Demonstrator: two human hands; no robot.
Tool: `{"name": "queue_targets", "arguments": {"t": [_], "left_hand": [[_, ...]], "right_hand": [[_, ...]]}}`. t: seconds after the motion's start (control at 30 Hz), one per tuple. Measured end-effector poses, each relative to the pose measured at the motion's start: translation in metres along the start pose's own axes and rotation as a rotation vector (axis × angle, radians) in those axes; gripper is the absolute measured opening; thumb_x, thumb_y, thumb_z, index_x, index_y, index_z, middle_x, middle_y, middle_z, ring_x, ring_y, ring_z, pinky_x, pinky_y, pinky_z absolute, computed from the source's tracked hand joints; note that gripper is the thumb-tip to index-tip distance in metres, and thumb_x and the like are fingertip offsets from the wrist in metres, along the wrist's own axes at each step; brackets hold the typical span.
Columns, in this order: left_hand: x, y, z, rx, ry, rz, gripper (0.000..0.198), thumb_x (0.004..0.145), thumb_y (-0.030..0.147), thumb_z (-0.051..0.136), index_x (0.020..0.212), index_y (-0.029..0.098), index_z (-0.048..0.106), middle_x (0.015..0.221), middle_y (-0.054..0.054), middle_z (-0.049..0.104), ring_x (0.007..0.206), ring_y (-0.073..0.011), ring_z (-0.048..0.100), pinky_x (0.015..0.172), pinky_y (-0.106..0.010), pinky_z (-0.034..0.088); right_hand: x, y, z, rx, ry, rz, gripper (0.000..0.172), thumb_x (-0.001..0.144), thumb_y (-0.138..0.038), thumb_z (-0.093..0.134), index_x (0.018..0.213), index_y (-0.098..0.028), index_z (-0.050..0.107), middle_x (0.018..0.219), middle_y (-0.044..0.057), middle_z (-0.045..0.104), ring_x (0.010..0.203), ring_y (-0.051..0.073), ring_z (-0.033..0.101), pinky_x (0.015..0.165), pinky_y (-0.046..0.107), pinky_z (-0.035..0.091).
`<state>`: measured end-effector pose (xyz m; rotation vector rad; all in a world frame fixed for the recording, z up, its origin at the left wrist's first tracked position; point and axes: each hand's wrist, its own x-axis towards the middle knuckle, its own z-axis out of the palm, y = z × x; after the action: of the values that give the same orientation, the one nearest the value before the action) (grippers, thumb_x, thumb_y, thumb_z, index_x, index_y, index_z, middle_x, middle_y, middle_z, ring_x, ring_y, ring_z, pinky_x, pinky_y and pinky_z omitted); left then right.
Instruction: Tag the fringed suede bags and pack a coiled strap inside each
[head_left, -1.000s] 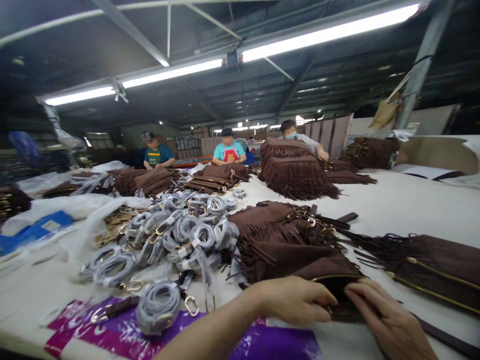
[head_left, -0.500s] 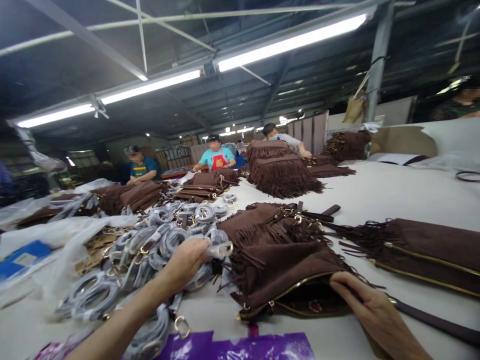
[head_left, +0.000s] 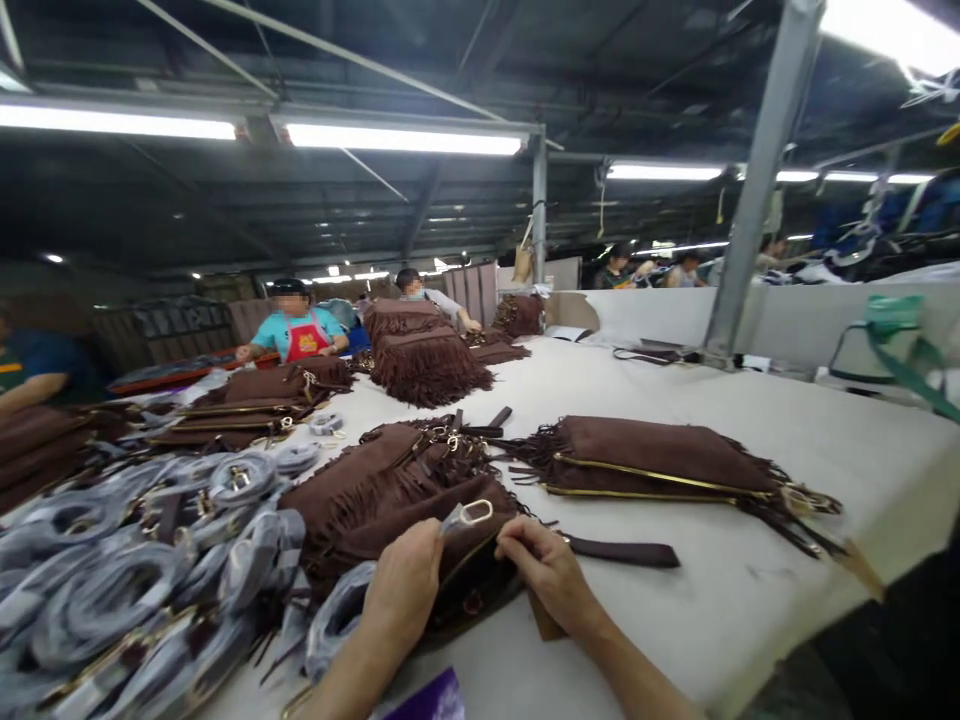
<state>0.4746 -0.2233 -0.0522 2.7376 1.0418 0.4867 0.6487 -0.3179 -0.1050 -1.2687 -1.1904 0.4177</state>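
Note:
My left hand (head_left: 405, 575) is closed on a plastic-wrapped strap end with a gold clasp (head_left: 477, 512) sticking out past the fingers. Close to its right, my right hand (head_left: 544, 570) pinches the edge of an open brown fringed bag (head_left: 390, 535). The bag's gold zipper is parted and its dark inside shows between the hands. A wrapped grey strap coil (head_left: 337, 615) lies beside my left wrist. A brown wrist strap (head_left: 622, 552) stretches out to the right of my right hand.
Many wrapped strap coils (head_left: 112, 590) cover the left. Another brown bag (head_left: 660, 455) lies right, and a fringed stack (head_left: 427, 350) stands behind. Two people work across the white table (head_left: 787, 420); part of another person shows far left. A post (head_left: 757, 190) rises at the back right.
The view has turned to the right. My hands have come closer together, the left one bringing the clasp over the bag's opening, while the right still holds the bag's edge.

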Motion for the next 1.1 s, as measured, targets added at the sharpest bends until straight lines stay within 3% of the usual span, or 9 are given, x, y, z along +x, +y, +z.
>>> {"name": "queue_targets", "arguments": {"t": [0.1, 0.2, 0.3, 0.4, 0.47, 0.6, 0.73, 0.93, 1.1], "left_hand": [[-0.001, 0.000, 0.002, 0.094, -0.031, -0.003, 0.030, 0.098, 0.020, 0.029, 0.085, 0.019, 0.056, 0.095, -0.006, 0.061, 0.084, -0.0188, 0.063, 0.076, -0.028, 0.046], [-0.005, 0.001, 0.002, 0.159, -0.068, 0.016, 0.028, 0.097, 0.014, 0.029, 0.087, 0.019, 0.055, 0.098, -0.005, 0.057, 0.081, -0.0180, 0.062, 0.073, -0.028, 0.046], [-0.008, 0.001, 0.004, 0.268, -0.101, 0.052, 0.029, 0.092, 0.005, 0.031, 0.091, 0.019, 0.056, 0.100, -0.005, 0.056, 0.083, -0.0195, 0.062, 0.073, -0.030, 0.046], [-0.009, 0.001, 0.007, 0.333, -0.105, 0.086, 0.030, 0.088, 0.001, 0.032, 0.093, 0.019, 0.056, 0.102, -0.005, 0.056, 0.086, -0.0200, 0.061, 0.075, -0.031, 0.046], [-0.010, 0.001, 0.009, 0.354, -0.093, 0.096, 0.030, 0.088, 0.001, 0.034, 0.094, 0.019, 0.057, 0.102, -0.006, 0.057, 0.085, -0.0198, 0.060, 0.076, -0.031, 0.046], [-0.011, -0.002, 0.014, 0.416, 0.018, 0.136, 0.033, 0.087, 0.001, 0.035, 0.105, 0.018, 0.058, 0.102, -0.007, 0.058, 0.082, -0.0203, 0.058, 0.076, -0.033, 0.046], [-0.011, -0.008, 0.021, 0.480, 0.145, 0.239, 0.048, 0.087, -0.001, 0.036, 0.133, 0.013, 0.044, 0.105, -0.009, 0.059, 0.086, -0.0200, 0.058, 0.079, -0.033, 0.047], [-0.008, -0.012, 0.026, 0.537, 0.132, 0.260, 0.053, 0.086, -0.001, 0.036, 0.138, 0.012, 0.041, 0.106, -0.009, 0.060, 0.086, -0.0202, 0.059, 0.080, -0.032, 0.047], [-0.008, -0.011, 0.024, 0.477, 0.093, 0.250, 0.055, 0.086, -0.001, 0.034, 0.139, 0.012, 0.040, 0.107, -0.010, 0.060, 0.089, -0.0210, 0.058, 0.082, -0.034, 0.047]], "right_hand": [[0.001, 0.002, 0.002, 0.141, 0.023, 0.067, 0.031, 0.084, -0.048, 0.062, 0.071, -0.020, 0.059, 0.063, -0.003, 0.054, 0.057, 0.012, 0.046, 0.053, 0.024, 0.037], [0.003, 0.004, 0.004, 0.331, 0.001, 0.209, 0.041, 0.074, -0.058, 0.069, 0.070, -0.020, 0.054, 0.050, -0.009, 0.036, 0.040, 0.006, 0.028, 0.038, 0.021, 0.022], [0.005, 0.003, 0.005, 0.458, -0.017, 0.327, 0.046, 0.067, -0.061, 0.074, 0.073, -0.021, 0.053, 0.045, -0.013, 0.028, 0.034, 0.004, 0.018, 0.033, 0.018, 0.013], [0.006, 0.001, 0.006, 0.483, 0.036, 0.359, 0.046, 0.063, -0.059, 0.077, 0.076, -0.019, 0.057, 0.045, -0.013, 0.033, 0.033, 0.002, 0.019, 0.032, 0.017, 0.012], [0.006, 0.001, 0.005, 0.479, 0.066, 0.372, 0.047, 0.061, -0.058, 0.078, 0.077, -0.017, 0.060, 0.050, -0.009, 0.045, 0.033, 0.001, 0.021, 0.031, 0.017, 0.012], [0.006, 0.001, 0.004, 0.455, 0.040, 0.402, 0.048, 0.061, -0.057, 0.078, 0.079, -0.015, 0.065, 0.063, 0.000, 0.063, 0.032, 0.000, 0.026, 0.031, 0.017, 0.014], [0.005, 0.005, 0.003, 0.423, 0.011, 0.413, 0.045, 0.064, -0.051, 0.076, 0.086, -0.013, 0.067, 0.062, 0.000, 0.064, 0.032, 0.001, 0.029, 0.032, 0.018, 0.017], [0.005, 0.009, 0.000, 0.326, -0.117, 0.438, 0.044, 0.066, -0.041, 0.070, 0.100, -0.013, 0.068, 0.060, -0.003, 0.064, 0.031, 0.002, 0.028, 0.031, 0.018, 0.019], [0.005, 0.003, 0.000, 0.233, -0.199, 0.397, 0.020, 0.068, -0.032, 0.064, 0.080, -0.016, 0.065, 0.056, -0.005, 0.060, 0.033, 0.003, 0.028, 0.032, 0.018, 0.017]]}}
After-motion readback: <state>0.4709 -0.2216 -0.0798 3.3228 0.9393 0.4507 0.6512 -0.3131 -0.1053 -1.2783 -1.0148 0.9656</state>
